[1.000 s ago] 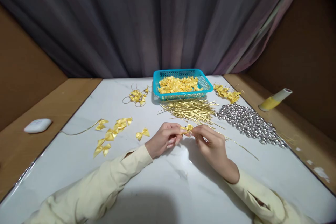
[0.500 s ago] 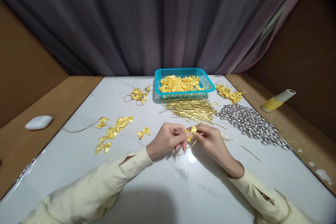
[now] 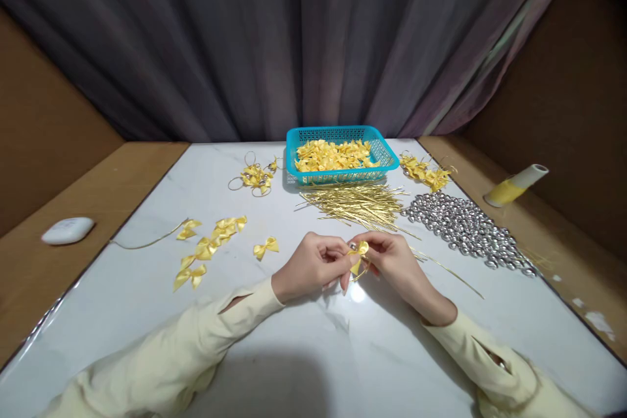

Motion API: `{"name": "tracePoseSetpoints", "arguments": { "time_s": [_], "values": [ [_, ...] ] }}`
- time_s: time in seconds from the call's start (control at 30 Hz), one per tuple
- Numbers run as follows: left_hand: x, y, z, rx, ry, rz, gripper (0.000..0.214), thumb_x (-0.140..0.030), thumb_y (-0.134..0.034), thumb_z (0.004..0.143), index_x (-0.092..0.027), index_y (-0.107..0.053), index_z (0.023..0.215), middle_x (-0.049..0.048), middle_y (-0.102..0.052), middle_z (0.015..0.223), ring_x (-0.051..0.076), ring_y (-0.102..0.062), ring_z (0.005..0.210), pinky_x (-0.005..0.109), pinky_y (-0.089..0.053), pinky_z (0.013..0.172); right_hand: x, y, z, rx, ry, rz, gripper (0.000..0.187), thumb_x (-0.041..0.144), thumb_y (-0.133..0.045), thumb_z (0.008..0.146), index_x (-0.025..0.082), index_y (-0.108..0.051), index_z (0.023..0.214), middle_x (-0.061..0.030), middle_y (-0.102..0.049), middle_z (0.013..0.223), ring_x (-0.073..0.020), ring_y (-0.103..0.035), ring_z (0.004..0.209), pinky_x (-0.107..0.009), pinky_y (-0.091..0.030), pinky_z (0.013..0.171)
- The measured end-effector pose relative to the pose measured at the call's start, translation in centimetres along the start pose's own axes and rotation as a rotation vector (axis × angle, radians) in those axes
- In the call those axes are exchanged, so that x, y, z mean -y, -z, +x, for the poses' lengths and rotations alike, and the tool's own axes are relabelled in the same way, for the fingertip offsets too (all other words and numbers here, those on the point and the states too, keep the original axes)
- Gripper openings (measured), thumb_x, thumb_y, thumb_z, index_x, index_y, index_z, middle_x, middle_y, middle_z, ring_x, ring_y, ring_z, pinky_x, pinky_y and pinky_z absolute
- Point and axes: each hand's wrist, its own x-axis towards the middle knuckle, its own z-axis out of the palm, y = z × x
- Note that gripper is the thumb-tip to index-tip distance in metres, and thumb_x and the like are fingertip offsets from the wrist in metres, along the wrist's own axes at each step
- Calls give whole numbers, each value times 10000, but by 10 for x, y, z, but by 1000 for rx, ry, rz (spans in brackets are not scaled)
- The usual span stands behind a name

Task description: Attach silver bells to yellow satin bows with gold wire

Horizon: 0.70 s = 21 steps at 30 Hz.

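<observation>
Over the middle of the table, my left hand (image 3: pixel 318 263) pinches a yellow ribbon bow (image 3: pixel 361 250) between thumb and fingers. My right hand (image 3: pixel 386 260) is closed at the other side of the same bow, its fingertips partly hidden behind it. A silver bell or bead (image 3: pixel 353 246) shows at the bow's upper left, and a loop of gold wire (image 3: pixel 360 273) hangs below. To the left lie a single bow (image 3: pixel 266 248) and a cluster of bows (image 3: pixel 206 248). Gold wire strips (image 3: pixel 360 204) lie in a pile just beyond my hands.
A blue basket (image 3: pixel 341 176) of yellow bows stands at the back. Silver beads (image 3: pixel 465 225) spread on the right. Looped bows (image 3: pixel 257 177) lie back left, more wired bows (image 3: pixel 425 173) back right. A yellow-and-white thread cone (image 3: pixel 516 186) and a white mouse-like object (image 3: pixel 67 230) flank the tabletop.
My right fingers have shifted back from the bow's front, so more of the bow and the silver piece shows. The view has moved slightly; the other things stay put.
</observation>
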Motion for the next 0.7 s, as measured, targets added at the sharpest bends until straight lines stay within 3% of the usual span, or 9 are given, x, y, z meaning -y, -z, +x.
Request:
{"name": "tracePoseSetpoints", "arguments": {
  "time_s": [0.17,0.4,0.5,0.6,0.7],
  "values": [
    [2,0,-1,8,-21,12,229,-239,-562,781,-131,-561,579,-1,-574,442,44,-361,347,170,-299,370,1,0,-1,-24,39,-14,156,209,-554,683,131,-670,752,20,-538,467,-62,-386,362,-180,-300,348],
    [5,5,2,-3,21,-52,254,-272,-572,788,-124,-567,582,-4,-573,451,40,-381,353,158,-302,373,-1,-1,-5,-81,322,-259,174,163,-535,734,180,-684,823,-53,-674,813,-134,-581,626,-212,-415,497],
    [7,7,5,-9,34,-100,221,-270,-587,781,-115,-598,624,-9,-571,450,36,-377,341,153,-288,361,-1,0,-5,-110,417,-291,125,179,-554,751,179,-678,734,-46,-678,774,-138,-582,645,-221,-413,541],
    [11,10,7,-27,42,-124,211,-272,-588,780,-105,-618,655,-10,-566,444,35,-369,327,152,-280,349,-5,0,-4,-118,374,-274,135,195,-596,727,160,-649,608,-13,-620,583,-108,-501,514,-217,-372,504],
    [15,11,9,-31,62,-121,240,-279,-571,791,-100,-614,638,-2,-571,452,36,-372,329,152,-279,348,-12,1,-1,-89,233,-216,159,213,-619,699,148,-627,555,17,-536,480,-87,-414,460,-209,-317,464]
  ]
}}
